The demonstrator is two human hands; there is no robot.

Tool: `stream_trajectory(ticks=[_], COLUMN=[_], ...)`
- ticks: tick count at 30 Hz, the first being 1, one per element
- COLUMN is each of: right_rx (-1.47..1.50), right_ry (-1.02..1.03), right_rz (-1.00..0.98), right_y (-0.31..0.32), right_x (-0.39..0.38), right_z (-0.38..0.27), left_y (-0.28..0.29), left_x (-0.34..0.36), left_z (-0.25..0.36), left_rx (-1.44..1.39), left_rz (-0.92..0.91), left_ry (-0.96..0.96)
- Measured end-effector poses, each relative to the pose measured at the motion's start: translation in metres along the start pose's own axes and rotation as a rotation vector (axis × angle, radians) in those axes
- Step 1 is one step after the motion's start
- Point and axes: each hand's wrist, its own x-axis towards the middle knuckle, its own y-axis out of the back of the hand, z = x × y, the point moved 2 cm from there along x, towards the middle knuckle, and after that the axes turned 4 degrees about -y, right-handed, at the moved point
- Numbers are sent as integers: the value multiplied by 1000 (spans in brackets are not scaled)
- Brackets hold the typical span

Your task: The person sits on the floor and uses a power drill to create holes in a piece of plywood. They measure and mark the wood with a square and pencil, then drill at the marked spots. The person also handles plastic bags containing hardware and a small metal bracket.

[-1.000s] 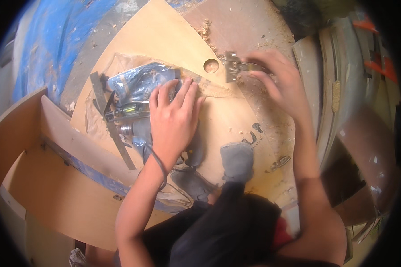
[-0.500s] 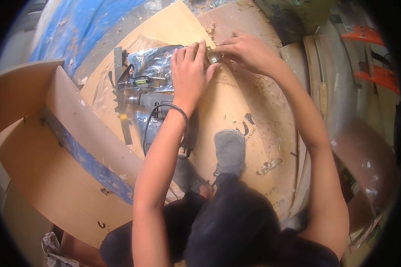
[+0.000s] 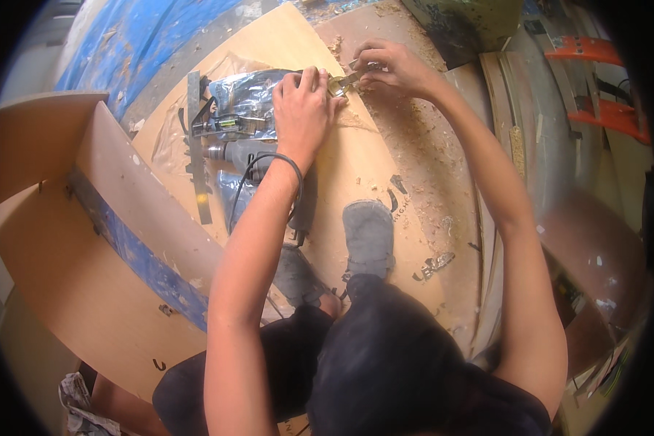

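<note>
My left hand (image 3: 302, 109) lies flat, fingers up, on the tan wooden board (image 3: 356, 174) at the edge of a clear plastic bag (image 3: 243, 91), its thumb beside a small metal hinge (image 3: 339, 84). My right hand (image 3: 389, 69) pinches that hinge from the right with its fingertips. The two hands almost meet at the hinge. A black band sits on my left wrist.
A power drill (image 3: 232, 152) with a black cord and a long metal strip (image 3: 195, 145) lie left of my left arm. My grey shoes (image 3: 368, 236) stand on the board. Sawdust (image 3: 421, 145) covers the right side. Curved wooden panels (image 3: 43, 145) lie left, orange clamps (image 3: 596, 51) far right.
My left hand has slid off the middle of the bag up to the hinge. My right hand stayed on the hinge, and both arms now reach further out.
</note>
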Motion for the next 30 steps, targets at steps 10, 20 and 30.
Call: stream_trajectory(ticks=[10,20,30], right_rx=[-88,-140,-176], right_ry=[-10,72,15], right_rz=[29,110,104], right_y=[-14,-47,-46], right_x=[-3,-6,6], right_z=[11,0,-10], left_y=[0,-3,-5], left_x=[-1,-1,-2], left_z=[1,-7,-9], left_rx=[28,-28,-10], left_rz=[-28,-8,-31], left_ry=[25,56,64])
